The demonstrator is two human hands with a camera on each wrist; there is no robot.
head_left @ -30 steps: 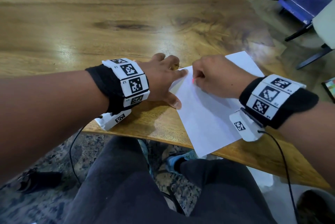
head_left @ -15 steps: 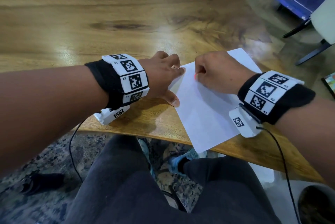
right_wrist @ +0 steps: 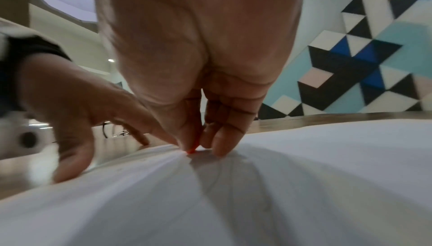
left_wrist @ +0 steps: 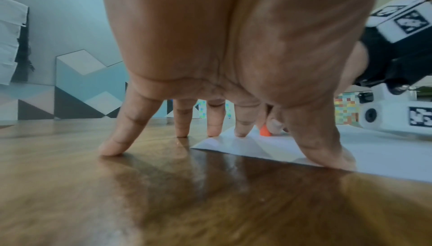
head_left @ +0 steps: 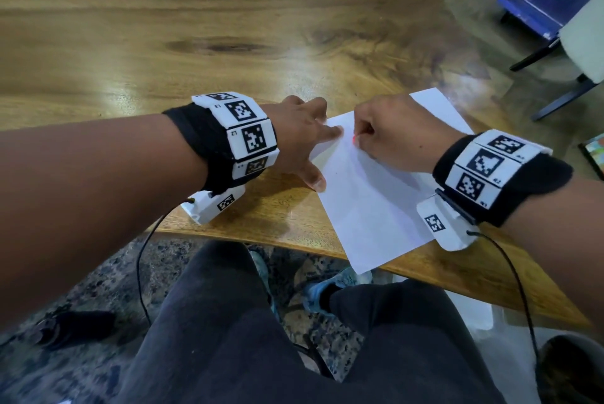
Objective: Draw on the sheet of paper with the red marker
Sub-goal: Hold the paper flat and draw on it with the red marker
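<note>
Here our right hand (head_left: pixel 395 135) pinches the red marker (head_left: pixel 354 140), tip on the sheet (head_left: pixel 369 204); our flat left hand (head_left: pixel 299 138) pins its left edge.

red marker (head_left: pixel 354 140): only its tip shows, barrel buried in my right hand (head_left: pixel 397 135) | marks on sheet of paper (head_left: pixel 369 201): none I can make out beside the tip | right wrist view: my left hand (right_wrist: pixel 67 106) blurred | head view: sheet's far corner hidden behind my right hand

Paper (head_left: pixel 376 207) on table (head_left: pixel 196 44) edge
</note>
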